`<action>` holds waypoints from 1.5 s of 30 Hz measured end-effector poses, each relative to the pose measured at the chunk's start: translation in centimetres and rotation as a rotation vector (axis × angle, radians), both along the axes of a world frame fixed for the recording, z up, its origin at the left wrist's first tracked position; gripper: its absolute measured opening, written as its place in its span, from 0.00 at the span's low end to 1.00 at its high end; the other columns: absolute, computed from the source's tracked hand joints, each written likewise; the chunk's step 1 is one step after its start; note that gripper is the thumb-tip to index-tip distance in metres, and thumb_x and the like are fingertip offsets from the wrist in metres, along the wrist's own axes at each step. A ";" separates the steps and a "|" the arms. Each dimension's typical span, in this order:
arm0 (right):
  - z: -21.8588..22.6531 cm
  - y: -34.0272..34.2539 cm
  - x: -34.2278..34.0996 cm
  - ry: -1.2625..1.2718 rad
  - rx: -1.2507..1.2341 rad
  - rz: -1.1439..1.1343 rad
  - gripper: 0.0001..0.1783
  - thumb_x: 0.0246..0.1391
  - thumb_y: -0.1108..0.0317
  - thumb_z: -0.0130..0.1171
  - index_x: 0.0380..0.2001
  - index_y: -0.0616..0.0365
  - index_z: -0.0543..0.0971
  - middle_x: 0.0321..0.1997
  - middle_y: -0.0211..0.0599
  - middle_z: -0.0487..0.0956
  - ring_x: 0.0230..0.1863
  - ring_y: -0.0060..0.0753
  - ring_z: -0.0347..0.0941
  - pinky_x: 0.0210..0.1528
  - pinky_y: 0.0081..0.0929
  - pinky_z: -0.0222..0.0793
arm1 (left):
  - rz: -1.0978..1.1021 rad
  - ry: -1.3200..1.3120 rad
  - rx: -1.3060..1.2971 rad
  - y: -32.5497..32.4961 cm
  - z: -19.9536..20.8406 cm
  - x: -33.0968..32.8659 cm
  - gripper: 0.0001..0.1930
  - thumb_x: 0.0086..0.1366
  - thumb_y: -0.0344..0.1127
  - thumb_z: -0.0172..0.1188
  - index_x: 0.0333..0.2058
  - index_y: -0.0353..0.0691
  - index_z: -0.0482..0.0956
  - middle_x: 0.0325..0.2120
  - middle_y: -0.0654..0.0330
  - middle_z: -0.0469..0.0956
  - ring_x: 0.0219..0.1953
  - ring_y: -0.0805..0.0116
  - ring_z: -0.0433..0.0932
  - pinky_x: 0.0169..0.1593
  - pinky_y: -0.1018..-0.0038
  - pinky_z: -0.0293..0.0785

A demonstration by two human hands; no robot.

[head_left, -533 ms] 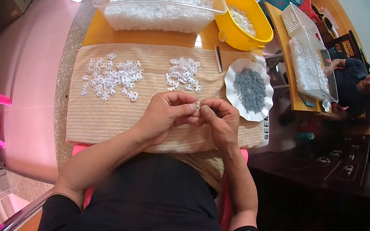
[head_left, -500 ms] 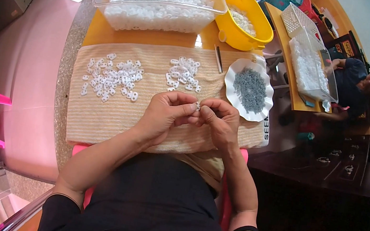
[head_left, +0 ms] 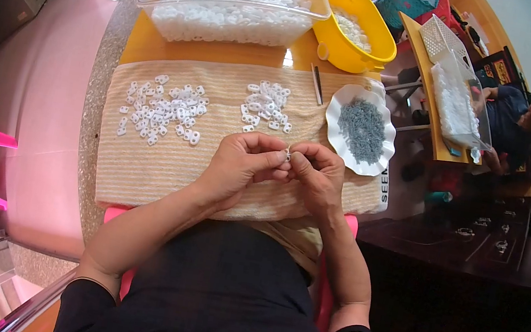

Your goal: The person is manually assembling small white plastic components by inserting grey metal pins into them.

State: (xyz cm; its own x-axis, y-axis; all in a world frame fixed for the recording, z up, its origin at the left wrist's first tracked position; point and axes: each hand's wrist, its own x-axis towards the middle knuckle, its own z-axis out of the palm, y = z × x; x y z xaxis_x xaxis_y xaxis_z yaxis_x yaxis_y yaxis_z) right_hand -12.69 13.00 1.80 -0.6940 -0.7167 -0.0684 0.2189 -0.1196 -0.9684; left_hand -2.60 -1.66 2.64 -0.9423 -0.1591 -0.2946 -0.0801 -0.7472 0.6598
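My left hand point(head_left: 243, 161) and my right hand point(head_left: 319, 176) meet fingertip to fingertip over the front of the towel. Between the pinched thumbs and forefingers is a small whitish piece point(head_left: 288, 156), mostly hidden by the fingers. Just beyond my hands is a small pile of white two-hole plastic pieces point(head_left: 267, 104). A larger scatter of the same pieces point(head_left: 162, 110) spreads to the left. On the right, a white wavy-rimmed plate point(head_left: 332, 125) holds many tiny grey parts point(head_left: 361, 131).
A striped beige towel point(head_left: 159, 180) covers the table. Behind it stand a clear bin point(head_left: 233, 22) of white pieces and a yellow tub point(head_left: 370, 63). Two thin sticks point(head_left: 316, 85) lie near the plate. At right, another person point(head_left: 519, 119) sits by a second bin.
Both hands keep their pinch with barely any movement. The view has shifted slightly. The other person's arm at the right has changed position.
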 end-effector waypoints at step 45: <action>0.3 0.6 -0.3 0.296 0.209 0.106 0.10 0.63 0.67 0.52 0.36 0.64 0.75 0.31 0.26 0.76 0.33 0.12 0.70 0.36 0.12 0.68 | -0.011 -0.018 -0.135 -0.2 -0.6 -0.2 0.10 0.61 0.26 0.60 0.40 0.29 0.76 0.33 0.55 0.79 0.34 0.71 0.79 0.41 0.77 0.79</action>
State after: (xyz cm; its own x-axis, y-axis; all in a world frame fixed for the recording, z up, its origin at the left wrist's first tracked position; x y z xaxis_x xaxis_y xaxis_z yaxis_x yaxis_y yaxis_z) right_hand -13.00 13.60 2.06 -0.6281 -0.7776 -0.0284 -0.0738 0.0959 -0.9926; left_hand -2.81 -1.88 2.01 -0.9389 -0.1880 -0.2884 -0.1008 -0.6507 0.7526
